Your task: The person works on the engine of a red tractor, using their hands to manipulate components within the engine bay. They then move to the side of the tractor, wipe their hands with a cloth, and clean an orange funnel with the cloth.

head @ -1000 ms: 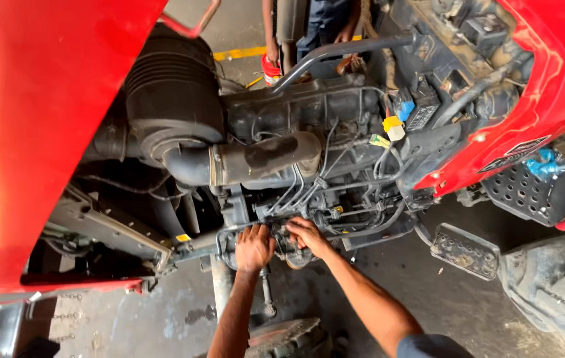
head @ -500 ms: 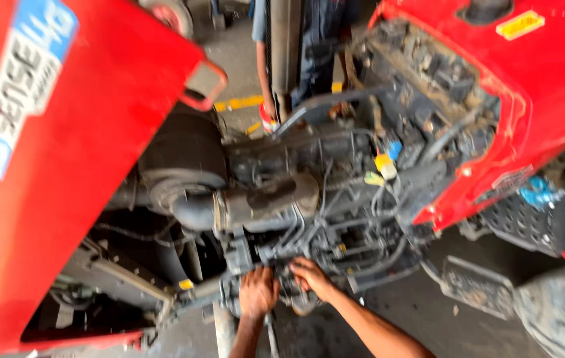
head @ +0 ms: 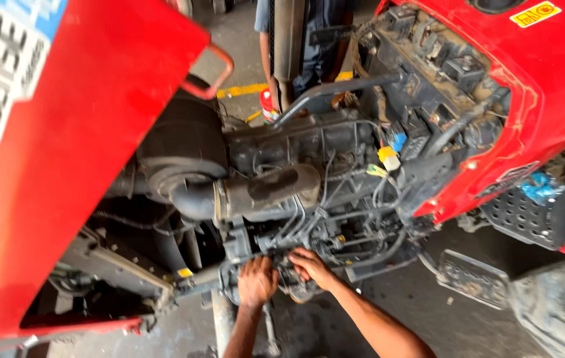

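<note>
A red tractor stands with its hood [head: 63,146] raised, and the dark engine [head: 295,172] is open to view. My left hand [head: 256,281] presses against the lower side of the engine, fingers curled on a greasy fitting. Just to its right, my right hand [head: 309,266] touches the same cluster of pipes and small parts [head: 282,258]. What the fingers grip is too small and dark to make out. A black air intake hose [head: 256,192] runs across the engine above both hands.
The red body panel [head: 528,99] fills the upper right, with a perforated step plate [head: 528,212] and a pedal [head: 471,278] below it. A large tyre [head: 561,318] sits at the lower right. Another person [head: 295,40] stands beyond the engine on concrete floor.
The view has tilted and moved closer, so the hood fills more of the left. Both hands stay on the same spot low on the engine.
</note>
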